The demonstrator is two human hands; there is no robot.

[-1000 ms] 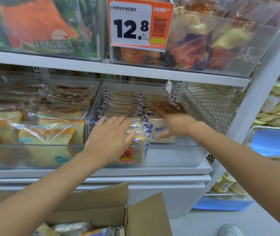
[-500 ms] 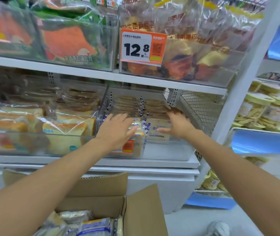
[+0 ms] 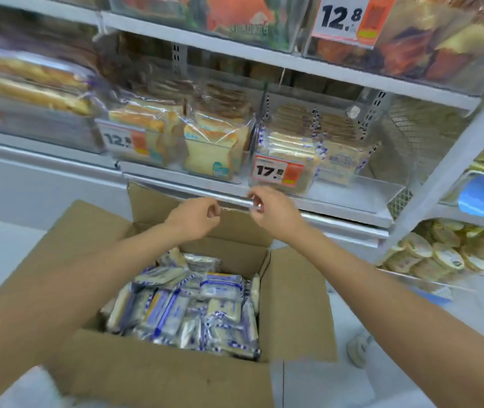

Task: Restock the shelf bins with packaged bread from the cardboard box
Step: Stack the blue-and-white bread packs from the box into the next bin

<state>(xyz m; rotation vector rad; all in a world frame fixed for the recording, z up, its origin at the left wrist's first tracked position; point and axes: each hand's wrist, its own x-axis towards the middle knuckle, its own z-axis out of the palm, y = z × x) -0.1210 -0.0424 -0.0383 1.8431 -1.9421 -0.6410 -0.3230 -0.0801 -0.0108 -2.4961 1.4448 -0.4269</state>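
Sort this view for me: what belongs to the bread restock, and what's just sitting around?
Job: cardboard box, bread packets in it, clear bin tagged 17.8, left hand, right hand.
Just around: sliced loaves, upper 12.8 tag, snack tubs, shoe.

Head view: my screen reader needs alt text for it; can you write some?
Left hand and right hand hover empty, fingers loosely curled, above an open cardboard box of blue-and-white bread packets, below a shelf bin tagged 17.8 holding similar packets.
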